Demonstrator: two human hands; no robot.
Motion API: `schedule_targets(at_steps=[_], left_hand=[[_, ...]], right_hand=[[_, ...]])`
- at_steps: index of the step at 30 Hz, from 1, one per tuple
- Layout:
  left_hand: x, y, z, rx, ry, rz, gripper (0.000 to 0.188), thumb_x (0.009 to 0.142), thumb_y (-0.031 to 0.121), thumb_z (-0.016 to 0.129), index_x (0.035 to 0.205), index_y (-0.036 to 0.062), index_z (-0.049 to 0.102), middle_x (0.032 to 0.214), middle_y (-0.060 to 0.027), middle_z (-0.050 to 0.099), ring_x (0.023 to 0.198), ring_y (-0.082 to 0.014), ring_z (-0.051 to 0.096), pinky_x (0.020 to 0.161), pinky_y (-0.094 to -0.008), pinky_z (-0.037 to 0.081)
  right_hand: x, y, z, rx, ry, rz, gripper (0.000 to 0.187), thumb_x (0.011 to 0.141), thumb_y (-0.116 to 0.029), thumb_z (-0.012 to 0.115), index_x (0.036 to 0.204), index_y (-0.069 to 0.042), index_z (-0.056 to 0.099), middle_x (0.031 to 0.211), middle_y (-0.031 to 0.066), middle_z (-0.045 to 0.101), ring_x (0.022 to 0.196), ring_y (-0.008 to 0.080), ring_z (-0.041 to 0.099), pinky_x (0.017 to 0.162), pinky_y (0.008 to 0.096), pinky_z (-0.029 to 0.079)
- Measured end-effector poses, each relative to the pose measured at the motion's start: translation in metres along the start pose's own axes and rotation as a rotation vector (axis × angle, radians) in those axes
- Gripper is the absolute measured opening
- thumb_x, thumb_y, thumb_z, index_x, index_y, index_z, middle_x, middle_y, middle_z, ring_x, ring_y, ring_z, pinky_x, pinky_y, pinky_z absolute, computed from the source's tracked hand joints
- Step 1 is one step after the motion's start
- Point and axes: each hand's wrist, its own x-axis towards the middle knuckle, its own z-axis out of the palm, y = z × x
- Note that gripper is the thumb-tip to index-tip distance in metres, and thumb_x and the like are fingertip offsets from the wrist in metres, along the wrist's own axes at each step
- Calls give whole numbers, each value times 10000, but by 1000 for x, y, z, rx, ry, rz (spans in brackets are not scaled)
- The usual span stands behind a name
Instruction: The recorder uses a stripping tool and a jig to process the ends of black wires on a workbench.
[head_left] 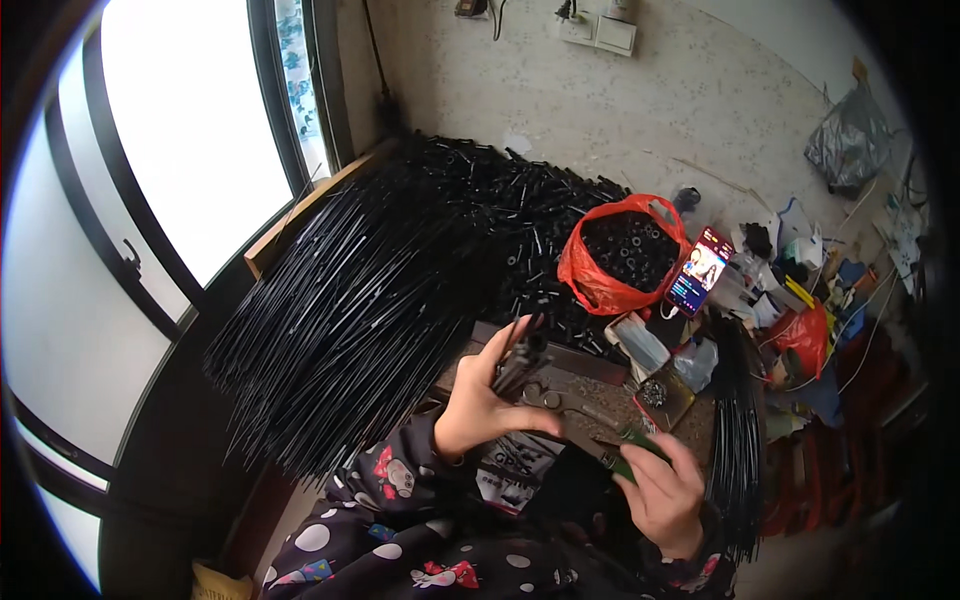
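Note:
My left hand [478,408] is raised over the work table, its fingers curled around several short black tubular pieces [520,362] and its thumb stretched out to the right. Lower and to the right, my right hand [668,495] grips a green-handled tool [640,440], whose tip points toward my left thumb; its exact kind is hard to make out. Scissors [545,398] lie on the table just behind the hands. Dark cloth [575,485] covers my lap below them.
Long thin black rods [340,310] spread across the left, with black tube pieces [500,190] heaped behind. A red plastic bag [590,285] holds small black round parts. Beside it stands a lit phone [700,272]. More rods [737,450] and clutter lie at right.

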Motion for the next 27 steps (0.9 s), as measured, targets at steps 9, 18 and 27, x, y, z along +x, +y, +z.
schedule_targets(at_steps=[9,18,27], left_hand=[[12,3,20,-211,-74,-138,822,451,404,856,1046,-52,521,650,44,517,551,-21,430,495,-181,306],[14,11,20,-83,72,-76,678,674,419,735,1012,-115,489,605,-12,526,499,-47,465,440,-167,322],[34,11,30,-4,-43,-193,681,469,180,877,1011,-54,538,602,19,542,546,-40,496,481,-177,352]], right_hand=[[-36,-5,62,2030,-774,879,253,862,-158,559,1067,-29,486,870,128,593,644,195,589,555,267,468],[-18,15,28,753,-362,357,318,761,-105,657,1031,6,529,757,92,616,653,219,602,582,287,473],[-14,28,56,444,43,337,595,663,-35,661,1197,-20,400,874,124,554,762,284,578,649,360,466]])
